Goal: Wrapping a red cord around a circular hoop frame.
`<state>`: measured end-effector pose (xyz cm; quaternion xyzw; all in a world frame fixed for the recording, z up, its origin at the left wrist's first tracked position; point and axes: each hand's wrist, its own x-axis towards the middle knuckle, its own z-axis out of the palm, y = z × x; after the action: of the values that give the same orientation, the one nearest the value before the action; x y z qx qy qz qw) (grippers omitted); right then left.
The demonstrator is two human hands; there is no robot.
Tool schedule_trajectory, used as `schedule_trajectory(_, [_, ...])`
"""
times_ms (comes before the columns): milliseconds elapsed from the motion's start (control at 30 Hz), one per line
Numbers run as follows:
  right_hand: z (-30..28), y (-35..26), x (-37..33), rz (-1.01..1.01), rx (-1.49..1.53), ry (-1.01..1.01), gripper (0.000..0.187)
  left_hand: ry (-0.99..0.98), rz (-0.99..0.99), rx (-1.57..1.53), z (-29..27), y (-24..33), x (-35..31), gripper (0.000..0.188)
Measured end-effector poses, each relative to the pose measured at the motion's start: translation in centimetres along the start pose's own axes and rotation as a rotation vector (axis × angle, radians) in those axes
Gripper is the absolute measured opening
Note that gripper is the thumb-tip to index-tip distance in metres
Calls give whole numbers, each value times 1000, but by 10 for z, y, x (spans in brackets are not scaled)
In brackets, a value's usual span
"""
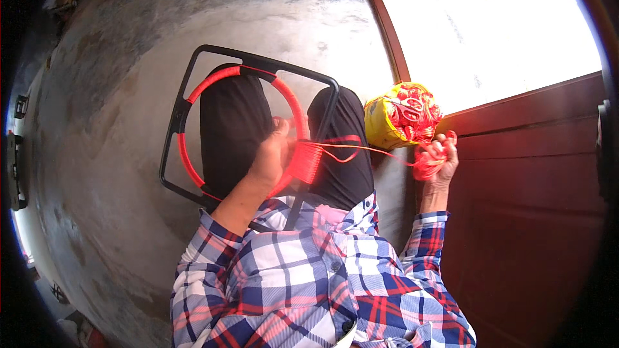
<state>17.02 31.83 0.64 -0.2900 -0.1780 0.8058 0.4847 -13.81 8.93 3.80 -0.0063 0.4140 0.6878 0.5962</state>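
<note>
Here we are at the right hand [442, 154], out to the side, fingers closed round a loose bundle of red cord [425, 167]. Our left hand [272, 148] sits half-curled inside the red ring [289, 92], by its right side; whether it grips anything, we can't tell. And here's the relation that counts, as we judge it: the strand [380, 151] leads leftward from the bundle, nearly level, to the red wrapping [305, 162] on the ring's lower right. Left hand close beside that wrapping, right hand well apart! The ring is round, so no long axis; its black frame [290, 66] lies askew over our black trousers [342, 171], far bar sloping down rightward. Just past the right knee, a yellow container [380, 127], crammed with more red cord [414, 111]. Beyond, grey floor [129, 103] and a dark red panel [516, 219]. What can't we catch? The left fingertips blur into red glare, the forearm covers part of the frame, and the doorway [496, 32] is burnt white.
</note>
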Motion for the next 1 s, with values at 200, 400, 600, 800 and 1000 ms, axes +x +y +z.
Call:
schedule_trajectory(200, [91,81,-39,428,-792,-317,43,-52,-69,-57,-5,1,0,50])
schedule_trajectory(400, [99,93,-33,682,-1146,-819,16,-122,-76,-145,-15,0,0,44])
schedule_trajectory(600, [42,60,-23,159,-779,106,16,-148,-77,-84,-8,5,-4,45])
schedule_trajectory(800, [-3,36,-37,142,-352,319,12,-109,-69,-27,-9,7,-2,34])
schedule_trajectory(1000, [-11,51,-48,144,337,-24,17,-93,-66,-43,-8,5,-1,30])
